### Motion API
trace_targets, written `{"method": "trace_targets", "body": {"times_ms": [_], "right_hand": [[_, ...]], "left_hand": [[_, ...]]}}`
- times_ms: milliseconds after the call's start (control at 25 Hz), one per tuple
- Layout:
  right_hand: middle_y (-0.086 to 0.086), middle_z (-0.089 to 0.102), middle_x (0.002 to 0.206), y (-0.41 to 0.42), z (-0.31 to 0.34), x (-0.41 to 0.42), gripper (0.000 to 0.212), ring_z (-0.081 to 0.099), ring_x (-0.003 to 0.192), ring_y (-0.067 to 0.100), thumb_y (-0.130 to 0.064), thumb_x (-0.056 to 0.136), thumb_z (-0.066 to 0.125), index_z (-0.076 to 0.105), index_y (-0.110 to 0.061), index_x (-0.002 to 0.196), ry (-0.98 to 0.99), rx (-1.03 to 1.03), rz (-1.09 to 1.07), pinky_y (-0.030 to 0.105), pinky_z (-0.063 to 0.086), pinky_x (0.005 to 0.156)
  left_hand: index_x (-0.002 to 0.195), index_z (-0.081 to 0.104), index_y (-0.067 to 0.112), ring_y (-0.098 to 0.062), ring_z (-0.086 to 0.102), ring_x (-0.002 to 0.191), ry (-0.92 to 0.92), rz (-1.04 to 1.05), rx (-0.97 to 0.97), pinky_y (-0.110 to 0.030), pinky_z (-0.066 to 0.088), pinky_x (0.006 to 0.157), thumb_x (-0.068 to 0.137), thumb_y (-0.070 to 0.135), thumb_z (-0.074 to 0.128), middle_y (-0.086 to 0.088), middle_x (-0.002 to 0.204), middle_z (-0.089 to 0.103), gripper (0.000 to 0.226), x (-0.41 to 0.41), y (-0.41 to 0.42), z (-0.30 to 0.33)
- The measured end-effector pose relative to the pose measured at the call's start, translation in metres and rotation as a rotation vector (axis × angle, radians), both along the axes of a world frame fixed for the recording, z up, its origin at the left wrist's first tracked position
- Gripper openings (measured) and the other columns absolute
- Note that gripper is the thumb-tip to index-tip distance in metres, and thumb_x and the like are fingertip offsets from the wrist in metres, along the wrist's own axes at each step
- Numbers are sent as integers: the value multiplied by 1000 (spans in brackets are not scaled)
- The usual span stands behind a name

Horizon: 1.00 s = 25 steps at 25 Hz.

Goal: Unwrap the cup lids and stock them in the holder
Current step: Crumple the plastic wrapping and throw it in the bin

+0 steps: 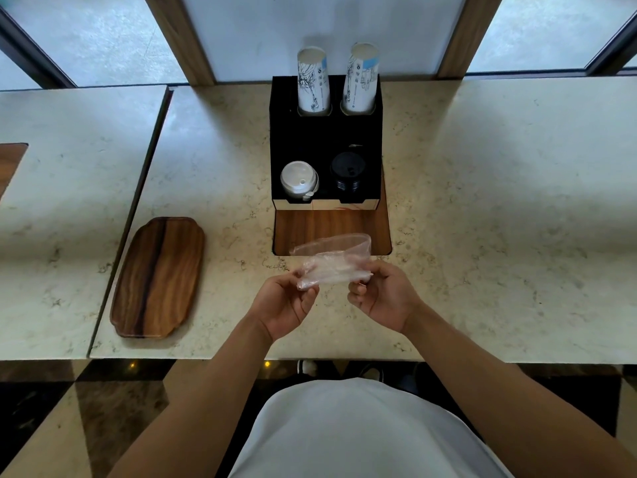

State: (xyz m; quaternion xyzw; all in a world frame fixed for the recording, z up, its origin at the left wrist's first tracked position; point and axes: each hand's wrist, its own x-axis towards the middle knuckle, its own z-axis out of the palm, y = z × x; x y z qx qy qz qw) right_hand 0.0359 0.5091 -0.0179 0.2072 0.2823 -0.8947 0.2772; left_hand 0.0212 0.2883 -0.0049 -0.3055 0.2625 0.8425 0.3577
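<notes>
Marble counter (482,201) under windows; my left grip (287,305) and right grip (384,298) both pinch crumpled plastic wrap (331,267).

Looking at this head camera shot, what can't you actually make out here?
- Crumpled clear plastic wrapper, head view: whether any lids remain inside; folds blur it.
- White lid stack and black lid stack: counts hidden by the black holder.
- Prints on the two paper cup stacks: too small.
- Fingertips of the left hand and right hand: behind the plastic.
</notes>
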Motion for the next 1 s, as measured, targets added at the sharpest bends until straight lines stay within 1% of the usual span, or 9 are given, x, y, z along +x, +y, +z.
{"method": "trace_targets", "body": {"times_ms": [120,200,280,440,600,680,760,880,1000], "right_hand": [[9,64,72,4,3,-3,37,57,57,20,-38,87,60,78,-6,94,-49,72,55,31,46,55],[9,66,78,9,5,-6,40,60,61,20,-48,91,62,76,-10,87,-52,217,152,32,49,55],[9,64,86,13,7,-7,25,63,68,19,-35,85,69,71,-11,92,17,348,292,32,53,58],[7,64,88,19,12,-10,12,64,73,19,-20,83,63,69,-12,90,116,392,468,32,54,65],[11,68,105,18,15,-19,30,66,90,25,-14,83,60,72,-13,110,206,412,618,34,57,74],[13,70,109,16,13,-21,38,68,96,27,-21,83,68,72,-14,120,192,433,566,37,59,80],[15,72,116,15,8,-19,48,71,102,31,-44,89,70,71,-12,124,104,438,390,44,58,89],[19,74,121,17,-2,-7,79,71,109,35,-76,84,59,65,-11,129,-18,464,272,49,55,98],[17,68,131,17,-10,8,94,67,121,34,-84,68,67,57,-21,137,53,471,340,51,50,109]], "left_hand": [[106,58,2,-29,70,69,45,-97,-62,-36,62,59,86,11,48,-19,96,67,25,-2,-4,1],[93,62,5,-29,70,72,149,-281,-250,-40,61,64,94,21,56,-17,91,67,17,-4,-5,2],[100,61,4,-35,71,78,233,-474,-384,-46,61,73,98,27,60,-21,95,70,23,-5,-6,3],[134,55,8,-41,70,104,213,-685,-336,-46,61,80,96,37,64,-25,121,71,49,-8,-8,5],[129,61,0,-32,72,102,323,-885,-254,-41,60,86,96,20,65,-19,116,72,38,-8,3,6],[121,69,2,-30,73,100,360,-840,-238,-38,60,84,95,8,66,-17,113,73,27,-4,8,4],[118,72,3,-33,73,101,390,-704,-309,-41,60,84,92,5,68,-18,112,75,25,1,13,0],[111,74,6,-35,73,101,448,-452,-598,-46,61,89,92,8,69,-18,111,75,20,5,22,-7],[97,75,11,-23,74,84,501,-359,-909,-29,62,74,90,13,73,-13,97,76,8,8,32,-9]]}}
